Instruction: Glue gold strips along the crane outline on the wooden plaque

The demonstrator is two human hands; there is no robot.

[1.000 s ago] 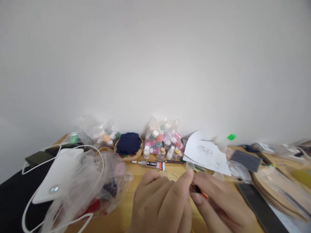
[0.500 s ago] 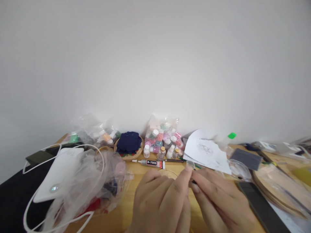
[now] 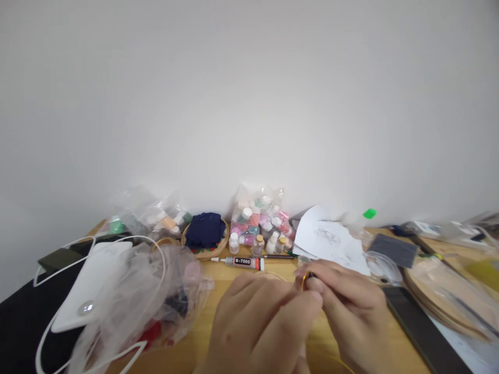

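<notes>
Wooden table (image 3: 195, 340) — tube (image 3: 242, 262), glass bottle (image 3: 258, 247)

At lower centre, the bare left hand (image 3: 261, 324) was before a grey tapered glue tube (image 3: 242, 262); at lower left, a white rectangular power bank (image 3: 88, 285) lay left of a translucent plastic bag (image 3: 171, 293).

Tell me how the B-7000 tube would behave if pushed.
Lying on its side, the B-7000 tube seems unlikely to tip. Its wide, flat-looking right end should discourage rolling, and its tapering nozzle end suggests it may pivot rather than slide straight.
</notes>
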